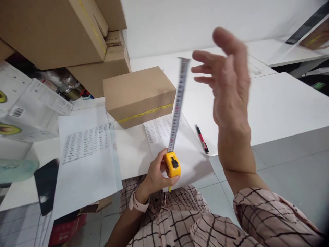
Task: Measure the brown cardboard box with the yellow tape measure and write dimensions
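Note:
My left hand grips a yellow tape measure with a black slide button, close to the front edge of the table. Its metal blade sticks out away from me, over a printed sheet and past a box's right end. Raised to the right of the blade's tip is my right hand, fingers apart and slightly blurred, with nothing in it. A closed cardboard box with a yellow strip along its side lies left of the blade. A red and black pen rests right of the sheet.
Larger cardboard boxes are stacked at the back left. Another printed sheet lies at left, beside a dark flat object and white cartons with avocado pictures. The white table stretches to the right.

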Motion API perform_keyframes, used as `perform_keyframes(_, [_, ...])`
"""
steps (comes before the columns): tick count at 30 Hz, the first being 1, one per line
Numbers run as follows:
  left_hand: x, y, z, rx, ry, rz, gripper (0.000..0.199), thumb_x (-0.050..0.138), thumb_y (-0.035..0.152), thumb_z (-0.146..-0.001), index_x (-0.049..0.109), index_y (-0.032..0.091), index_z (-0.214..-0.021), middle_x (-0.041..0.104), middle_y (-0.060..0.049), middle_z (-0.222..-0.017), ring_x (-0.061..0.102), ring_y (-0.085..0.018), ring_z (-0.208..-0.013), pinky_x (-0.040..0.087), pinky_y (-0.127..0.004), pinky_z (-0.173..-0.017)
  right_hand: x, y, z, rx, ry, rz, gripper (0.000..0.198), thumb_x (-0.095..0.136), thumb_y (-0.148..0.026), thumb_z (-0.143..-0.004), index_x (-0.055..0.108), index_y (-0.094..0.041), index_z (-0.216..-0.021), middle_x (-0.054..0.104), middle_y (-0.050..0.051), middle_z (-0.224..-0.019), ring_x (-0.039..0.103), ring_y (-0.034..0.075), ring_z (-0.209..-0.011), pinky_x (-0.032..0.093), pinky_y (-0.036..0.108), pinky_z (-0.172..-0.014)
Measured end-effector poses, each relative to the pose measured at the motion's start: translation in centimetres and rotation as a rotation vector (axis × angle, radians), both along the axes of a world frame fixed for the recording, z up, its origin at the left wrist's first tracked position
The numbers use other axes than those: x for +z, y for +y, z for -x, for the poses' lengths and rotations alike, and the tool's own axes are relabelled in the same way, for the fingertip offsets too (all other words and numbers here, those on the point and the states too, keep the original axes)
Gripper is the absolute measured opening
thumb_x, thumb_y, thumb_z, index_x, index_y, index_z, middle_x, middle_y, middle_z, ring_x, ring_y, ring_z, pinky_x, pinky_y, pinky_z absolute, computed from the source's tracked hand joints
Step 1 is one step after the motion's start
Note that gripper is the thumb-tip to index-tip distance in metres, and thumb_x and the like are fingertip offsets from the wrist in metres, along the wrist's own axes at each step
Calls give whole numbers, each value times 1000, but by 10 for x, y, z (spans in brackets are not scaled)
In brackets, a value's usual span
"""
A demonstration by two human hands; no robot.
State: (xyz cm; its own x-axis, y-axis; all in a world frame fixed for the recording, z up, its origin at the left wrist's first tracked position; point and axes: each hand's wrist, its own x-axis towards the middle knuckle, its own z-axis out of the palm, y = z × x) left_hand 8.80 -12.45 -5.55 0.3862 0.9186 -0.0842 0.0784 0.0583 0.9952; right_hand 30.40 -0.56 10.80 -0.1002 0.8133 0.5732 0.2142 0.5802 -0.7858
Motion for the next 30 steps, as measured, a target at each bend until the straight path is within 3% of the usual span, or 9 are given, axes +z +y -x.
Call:
perform_keyframes(3, [8,-5,2,-78,139,-48,79,83,26,-68,48,20,-138,68,-12,-114,66,-21,-87,58,-31,-73,-5,12,12,-56,148,-125,30,50,-46,-103,64,-33,-126,73,0,-108,71,16,-92,59,34,-83])
perform_keyframes(6, [13,-10,1,-57,158,-85,81,82,25,-68,47,22,-142,69,-11,-116,67,-22,-90,59,-33,-78,-14,8,14,-90,195,-116,23,50,-40,-104,71,-31,-109,68,-2,-73,65,14,-63,57,32,-65])
perform_keyframes(11, [16,-5,1,97,82,-197,109,84,24,-70,19,29,-159,59,-13,-136,63,-27,-116,50,-43,-104,-51,-30,21,127,122,54,25,48,-38,-105,66,-30,-121,74,-1,-84,72,15,-71,61,32,-64])
perform_keyframes(15, [16,2,8,196,108,-336,116,85,24,-72,10,30,-161,59,-12,-133,60,-29,-122,45,-47,-110,-94,-58,35,254,-129,83,37,43,-29,-106,53,-32,-142,76,3,-105,75,16,-95,63,33,-81])
perform_keyframes(17, [14,3,12,201,127,-374,116,85,24,-73,9,31,-161,60,-12,-132,60,-29,-123,45,-47,-110,-109,-64,40,177,-271,9,40,42,-25,-105,53,-32,-143,77,4,-104,74,16,-94,62,34,-82])
perform_keyframes(21, [13,8,18,269,226,-396,111,83,27,-76,12,29,-161,60,-13,-134,61,-29,-123,49,-46,-107,-124,-58,30,-117,-472,-26,30,46,-31,-102,66,-27,-123,76,3,-81,69,17,-68,55,33,-63])
perform_keyframes(24, [13,19,24,365,454,-471,93,78,26,-81,25,27,-158,58,-14,-138,59,-30,-127,49,-47,-108,-135,-42,5,-487,-571,125,31,42,-41,-103,69,-23,-103,70,3,-71,63,18,-61,45,32,-57])
perform_keyframes(26, [11,31,29,404,634,-546,79,73,21,-84,35,24,-153,58,-15,-140,57,-32,-129,49,-49,-108,-145,-30,-15,-717,-696,266,33,45,-47,-101,66,-22,-101,69,4,-71,63,21,-66,38,32,-57])
perform_keyframes(30, [3,54,39,401,834,-605,67,67,16,-86,43,21,-148,61,-16,-138,58,-34,-127,51,-52,-105,-165,-20,-41,-772,-901,523,43,53,-56,-95,59,-20,-118,72,9,-86,65,27,-80,32,30,-58])
